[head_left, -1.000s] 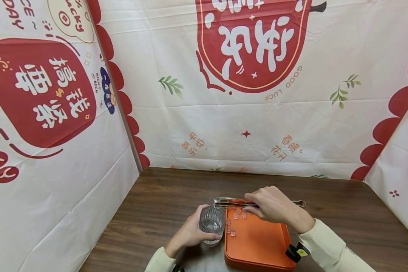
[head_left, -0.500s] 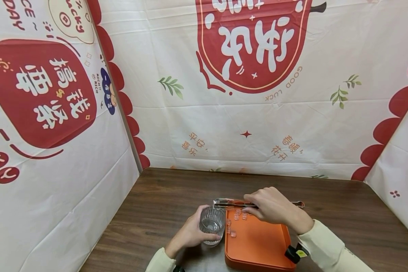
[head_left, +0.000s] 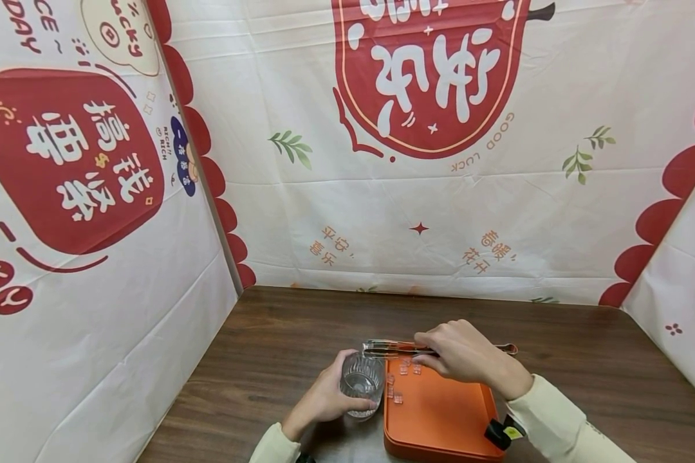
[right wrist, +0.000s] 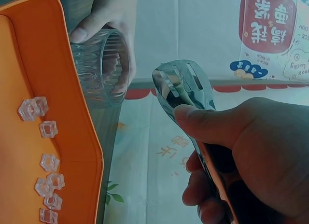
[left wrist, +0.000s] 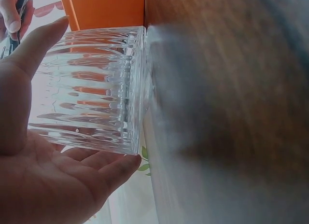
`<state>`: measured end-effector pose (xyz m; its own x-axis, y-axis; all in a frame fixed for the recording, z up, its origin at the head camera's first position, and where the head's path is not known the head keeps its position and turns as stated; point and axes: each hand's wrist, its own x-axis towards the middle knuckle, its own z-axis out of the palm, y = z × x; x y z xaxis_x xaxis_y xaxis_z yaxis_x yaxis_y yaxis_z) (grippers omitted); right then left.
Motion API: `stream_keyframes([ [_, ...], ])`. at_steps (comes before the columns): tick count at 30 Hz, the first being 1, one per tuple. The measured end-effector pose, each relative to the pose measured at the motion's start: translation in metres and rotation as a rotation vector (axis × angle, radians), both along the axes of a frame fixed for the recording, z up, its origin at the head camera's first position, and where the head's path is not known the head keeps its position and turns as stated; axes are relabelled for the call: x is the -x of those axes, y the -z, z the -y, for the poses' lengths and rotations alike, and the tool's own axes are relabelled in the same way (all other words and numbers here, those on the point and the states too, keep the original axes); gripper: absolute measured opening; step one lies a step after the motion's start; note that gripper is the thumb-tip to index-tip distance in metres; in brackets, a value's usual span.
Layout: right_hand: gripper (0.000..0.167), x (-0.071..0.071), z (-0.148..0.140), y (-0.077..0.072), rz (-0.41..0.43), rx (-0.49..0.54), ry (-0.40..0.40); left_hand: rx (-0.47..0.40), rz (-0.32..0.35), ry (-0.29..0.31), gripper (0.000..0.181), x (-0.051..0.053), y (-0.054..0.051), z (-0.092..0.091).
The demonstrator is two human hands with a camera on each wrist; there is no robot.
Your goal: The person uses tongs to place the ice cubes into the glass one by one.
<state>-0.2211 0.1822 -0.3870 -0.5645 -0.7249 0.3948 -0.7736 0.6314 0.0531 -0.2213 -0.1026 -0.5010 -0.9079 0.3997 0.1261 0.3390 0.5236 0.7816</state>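
A clear ribbed drinking glass (head_left: 359, 382) stands on the table beside the tray, its base on the wood in the left wrist view. My left hand (head_left: 327, 393) holds it around the side, thumb on one face and fingers on the other. My right hand (head_left: 462, 350) grips metal tongs (right wrist: 186, 84) by the middle, and in the head view their slotted tips hover above the glass's far rim. Whether a clear cube sits between the tips, I cannot tell. Several clear ice-like cubes (right wrist: 49, 129) lie in the orange tray (head_left: 440, 418), along its left and far sides.
The low-walled tray sits just right of the glass on a dark wood table (head_left: 289, 328). A white printed cloth (head_left: 324, 206) hangs behind the table, with another along the left side. A black device (head_left: 500, 432) is at the right wrist, above the tray's right edge.
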Motion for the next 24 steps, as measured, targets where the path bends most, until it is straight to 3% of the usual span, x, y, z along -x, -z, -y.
stream_keyframes([
  [24,0.039,-0.0007,0.0026,0.004,0.003,-0.008,-0.007,0.009,0.013,-0.009,0.094,-0.001,-0.0012,0.0],
])
